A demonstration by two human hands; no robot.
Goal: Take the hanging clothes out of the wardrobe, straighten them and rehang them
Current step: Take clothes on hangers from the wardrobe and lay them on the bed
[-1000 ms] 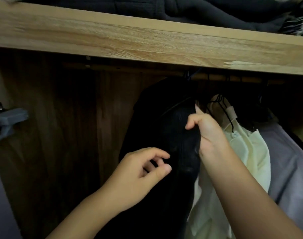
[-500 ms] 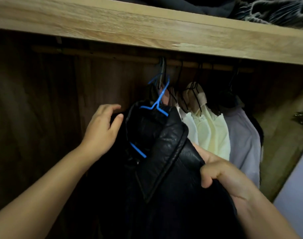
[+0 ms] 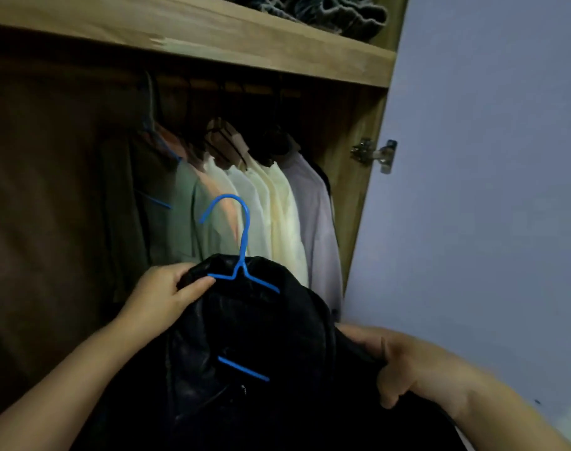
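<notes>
A black leather jacket (image 3: 261, 353) with a glossy, creased surface sits on a blue hanger (image 3: 241, 255), clear of the wardrobe rail (image 3: 232, 87) and low in front of the open wardrobe. The hanger's hook stands upright and free, curling to the left, touching nothing. Its shoulder bar shows at the collar, and a lower blue bar shows through the jacket's open front. Behind it, pale shirts (image 3: 277, 216) in green, cream, yellow and lilac hang packed together on the rail.
</notes>
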